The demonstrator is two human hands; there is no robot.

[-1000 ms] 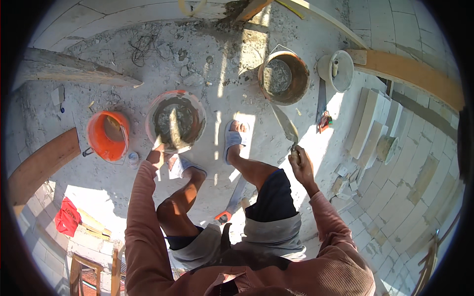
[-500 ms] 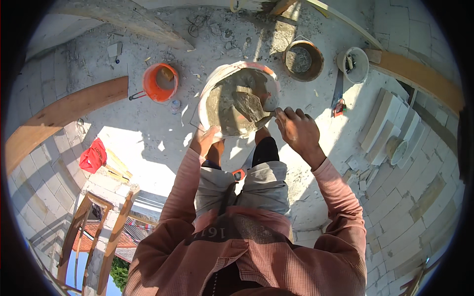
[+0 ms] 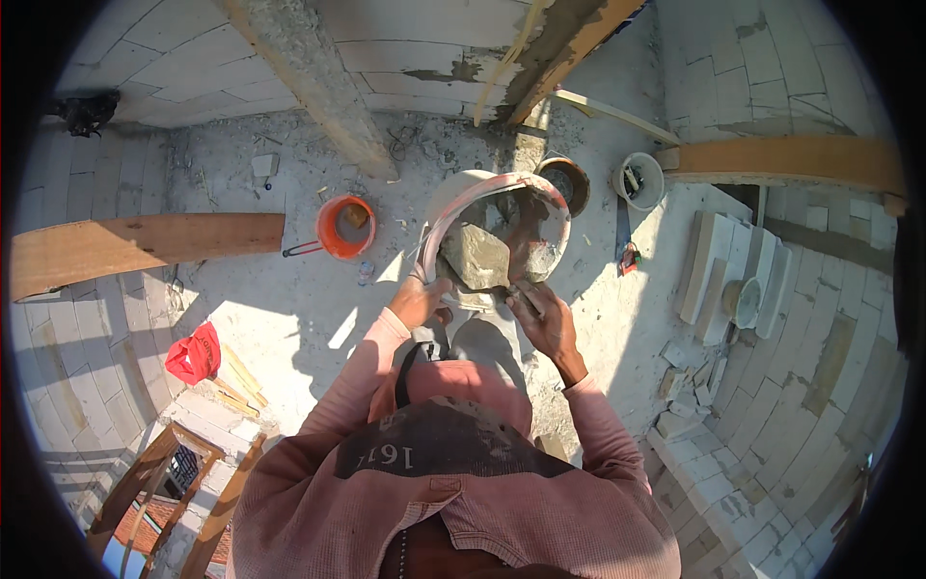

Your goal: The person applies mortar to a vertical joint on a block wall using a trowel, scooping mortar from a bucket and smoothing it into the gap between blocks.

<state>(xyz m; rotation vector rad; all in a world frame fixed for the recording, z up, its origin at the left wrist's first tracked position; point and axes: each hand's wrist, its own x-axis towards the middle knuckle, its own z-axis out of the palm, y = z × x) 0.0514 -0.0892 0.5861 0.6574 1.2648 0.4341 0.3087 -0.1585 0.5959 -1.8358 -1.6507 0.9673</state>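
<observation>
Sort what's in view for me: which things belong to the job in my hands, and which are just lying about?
In use: tilted bucket, gripped by the left hand; mortar-coated trowel, in the right hand.
Apparently lying about: orange bucket, red cloth, pale blocks.

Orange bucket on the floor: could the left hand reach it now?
Probably not: the left hand is busy holding the mortar bucket, and the orange bucket stands on the floor beyond, to the left, though nothing large seems to block the way.

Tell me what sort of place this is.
Most likely a building site: unplastered block walls, a stack of pale blocks at the right, and a mortar-smeared bucket in the middle.
</observation>
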